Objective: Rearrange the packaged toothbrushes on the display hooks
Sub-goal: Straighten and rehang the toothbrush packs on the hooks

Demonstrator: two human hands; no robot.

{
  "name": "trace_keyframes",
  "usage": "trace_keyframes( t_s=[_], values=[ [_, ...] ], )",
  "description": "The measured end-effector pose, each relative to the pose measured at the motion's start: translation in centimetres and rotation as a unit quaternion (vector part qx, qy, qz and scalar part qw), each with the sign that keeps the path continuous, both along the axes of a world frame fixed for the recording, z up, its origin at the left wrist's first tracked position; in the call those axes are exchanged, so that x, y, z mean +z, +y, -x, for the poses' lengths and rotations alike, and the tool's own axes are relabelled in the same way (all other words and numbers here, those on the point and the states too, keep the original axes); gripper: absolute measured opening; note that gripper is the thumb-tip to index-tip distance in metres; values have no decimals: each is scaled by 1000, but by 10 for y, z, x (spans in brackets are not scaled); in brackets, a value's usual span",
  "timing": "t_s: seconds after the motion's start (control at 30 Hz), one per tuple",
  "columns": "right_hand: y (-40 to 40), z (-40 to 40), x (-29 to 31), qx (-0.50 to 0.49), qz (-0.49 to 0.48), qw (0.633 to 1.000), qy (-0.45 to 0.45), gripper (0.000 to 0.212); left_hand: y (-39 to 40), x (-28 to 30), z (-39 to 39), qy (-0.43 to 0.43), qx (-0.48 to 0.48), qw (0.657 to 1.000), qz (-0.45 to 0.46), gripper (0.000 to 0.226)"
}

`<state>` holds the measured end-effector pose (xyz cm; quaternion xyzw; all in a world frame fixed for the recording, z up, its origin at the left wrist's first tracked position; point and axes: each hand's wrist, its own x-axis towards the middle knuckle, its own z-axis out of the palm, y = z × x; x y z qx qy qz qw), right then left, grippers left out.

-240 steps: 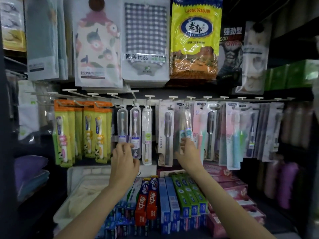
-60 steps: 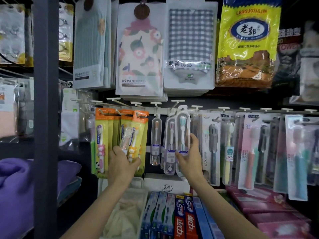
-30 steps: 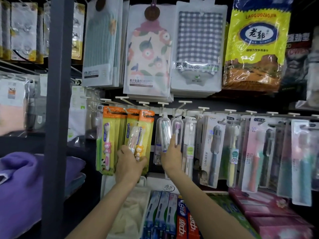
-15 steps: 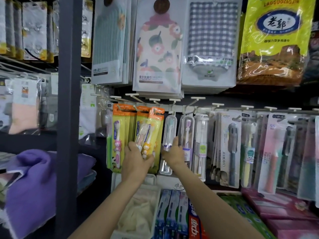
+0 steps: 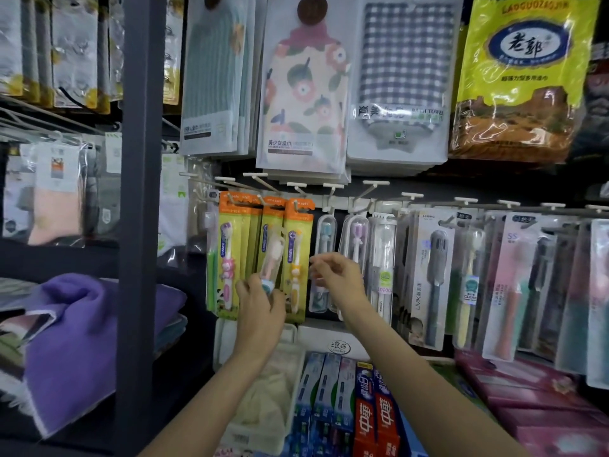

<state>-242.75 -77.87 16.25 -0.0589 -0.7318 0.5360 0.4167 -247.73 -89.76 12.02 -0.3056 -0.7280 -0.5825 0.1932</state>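
Left hand [image 5: 260,303]: fingers curled round the lower end of a clear-cased toothbrush [image 5: 273,258], held tilted in front of the orange-carded toothbrush packs [image 5: 263,255], off any hook; right hand [image 5: 339,278]: raised just beside it, fingers loosely bent and holding nothing, in front of the clear tube toothbrushes [image 5: 354,245] hanging from white display hooks [image 5: 333,192]; boxed toothpaste [image 5: 372,410] below; purple towel [image 5: 82,341] on the left shelf; packaged bath towels [image 5: 402,80] above.
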Motion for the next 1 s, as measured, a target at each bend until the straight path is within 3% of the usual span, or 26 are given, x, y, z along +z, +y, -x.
trace_keyframes(
  t_s=[0.17, 0.33, 0.5, 0.6, 0.73, 1.0],
  values=[
    [-19, -7, -12, 93, -17, 995, -31, 14, -3, -8, 1, 5, -20, 1000, 19, 13],
    [-28, -10, -12, 119, -25, 992, -36, 2, -2, -10, -5, 44, -21, 996, 70, 22],
    [-22, -13, -12, 98, -35, 993, -56, 6, -3, -6, -9, 66, -52, 992, 94, 33],
    [-14, -19, -13, 89, 22, 995, -39, 5, -3, 1, -13, 70, -57, 989, 116, 39],
    [4, -33, -8, 46, 73, 996, -32, 8, -2, 7, -6, 46, -32, 995, 79, 44],
    [43, -59, -7, 6, -10, 996, -86, 9, 34, 39, 5, -27, -16, 998, 50, 73]
  ],
)
